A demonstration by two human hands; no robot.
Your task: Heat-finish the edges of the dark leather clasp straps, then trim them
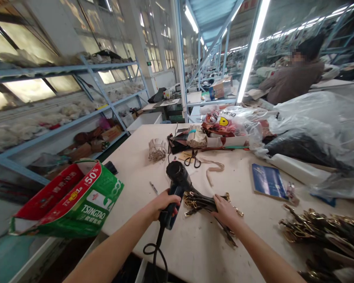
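My left hand [168,202] is wrapped round the handle of a black hair dryer [179,175], and its cord [159,236] hangs down past the table edge. The dryer body is tilted, one end close to a bundle of dark straps [205,201] with gold-coloured metal buckles [191,199]. On that bundle lies my right hand [225,210], fingers stretched out over the straps and pressing on them. Black-handled scissors [192,159] rest beyond the dryer. A pen [153,188] lies left of it.
A green and red carton [85,204] stands open at the left table edge. Tied bundles of strips [157,149], a blue booklet [268,181], plastic bags [309,118] and more buckled straps [321,228] lie about the table [129,165]. A person [295,78] sits at the back right.
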